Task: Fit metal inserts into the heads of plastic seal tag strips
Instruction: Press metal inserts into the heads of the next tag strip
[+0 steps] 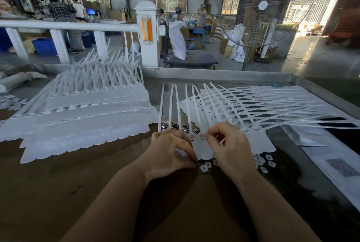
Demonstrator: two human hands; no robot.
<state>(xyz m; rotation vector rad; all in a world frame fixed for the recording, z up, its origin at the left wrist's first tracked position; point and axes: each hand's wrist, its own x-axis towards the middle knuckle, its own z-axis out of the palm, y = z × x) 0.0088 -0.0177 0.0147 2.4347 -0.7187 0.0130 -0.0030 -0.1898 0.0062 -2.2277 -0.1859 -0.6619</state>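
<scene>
The seal tag strips (229, 105) are white plastic, faintly translucent and smooth, with a soft sheen along their thin tails. The big stack of strips (87, 117) on the left has the same milky, matt-to-satin look. Between the tails lie small metal inserts (176, 124), bright and shiny, catching light. The little loose plastic pieces (267, 160) near the front edge are white and smooth. The worktop (81, 183) is a dull brownish sheet, worn and smudged, darker and more glossy on the right, with a grey metal rim (214, 75). Printed paper (339, 163) lies flat and matt at the right.
</scene>
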